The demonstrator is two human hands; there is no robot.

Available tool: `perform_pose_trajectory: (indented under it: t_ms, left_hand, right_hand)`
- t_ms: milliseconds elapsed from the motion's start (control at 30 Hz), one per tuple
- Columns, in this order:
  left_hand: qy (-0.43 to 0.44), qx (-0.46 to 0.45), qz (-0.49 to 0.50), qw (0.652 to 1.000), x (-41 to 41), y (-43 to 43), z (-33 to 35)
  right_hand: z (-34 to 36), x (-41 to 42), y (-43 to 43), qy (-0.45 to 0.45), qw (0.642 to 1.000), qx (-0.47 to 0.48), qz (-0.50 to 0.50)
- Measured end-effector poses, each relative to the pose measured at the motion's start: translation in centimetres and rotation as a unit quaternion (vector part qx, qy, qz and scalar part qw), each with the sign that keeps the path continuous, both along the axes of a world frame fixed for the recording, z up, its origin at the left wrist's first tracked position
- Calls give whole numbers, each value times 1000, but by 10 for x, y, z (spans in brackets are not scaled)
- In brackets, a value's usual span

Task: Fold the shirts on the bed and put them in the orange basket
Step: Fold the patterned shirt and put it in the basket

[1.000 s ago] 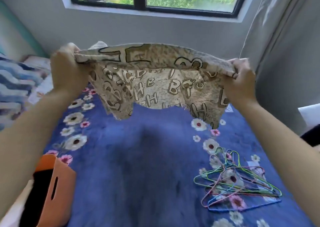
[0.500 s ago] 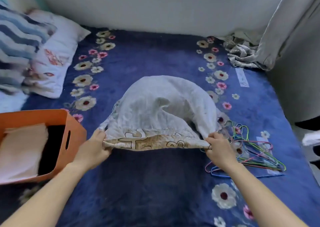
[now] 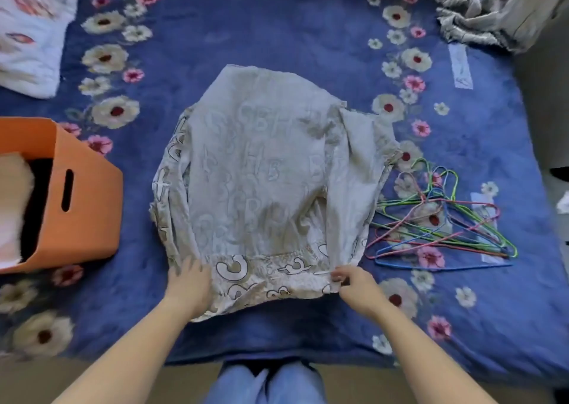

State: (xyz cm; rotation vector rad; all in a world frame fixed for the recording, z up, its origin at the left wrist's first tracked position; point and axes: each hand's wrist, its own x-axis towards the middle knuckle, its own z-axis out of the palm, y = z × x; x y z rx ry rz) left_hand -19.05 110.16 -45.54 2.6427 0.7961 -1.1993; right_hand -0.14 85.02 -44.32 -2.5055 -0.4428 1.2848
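At the left edge of the frame the orange basket (image 3: 89,206) stands on the blue flowered bed (image 3: 277,28), with folded cloth inside it. The letter-printed shirt (image 3: 261,172) lies spread inside-out in the middle of the frame. At its near hem the left hand (image 3: 188,285) rests on the cloth, its fingers too blurred to tell whether they grip, and the right hand (image 3: 354,283) pinches the hem's right corner, with coloured wire hangers (image 3: 440,219) heaped just right of the shirt.

Wire hangers (image 3: 431,198) (many colours) lie tangled at right; a white pillow (image 3: 29,37) sits top left.
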Motion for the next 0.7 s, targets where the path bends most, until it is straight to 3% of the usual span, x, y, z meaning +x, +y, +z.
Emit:
perform_pose_trajectory:
  t_ms: [100,233,367,500,567,700]
  left_hand:
    - [-105,-112,42,987,52,-47,-18]
    - [-230,-244,117,935,116,-111,-33]
    - [-287,-311,65,903,159,-153,-57]
    - [-324,-248,-9,913,188,-172,-98]
    - [-303,-217,-28,927,201,-169,-116]
    - [-231,-184,-1,955,215,-168,-129]
  right_hand:
    - [-18,25,1,0,995,30,-95]
    - [-40,84,0,-43,971,84,-220]
    - [-73,148,3,-118,957,72,-255]
    - [-108,205,13,-195,958,3,-210]
    - [-125,228,22,-199,959,-22,-200]
    - [-151,255,41,-162,934,0,-319]
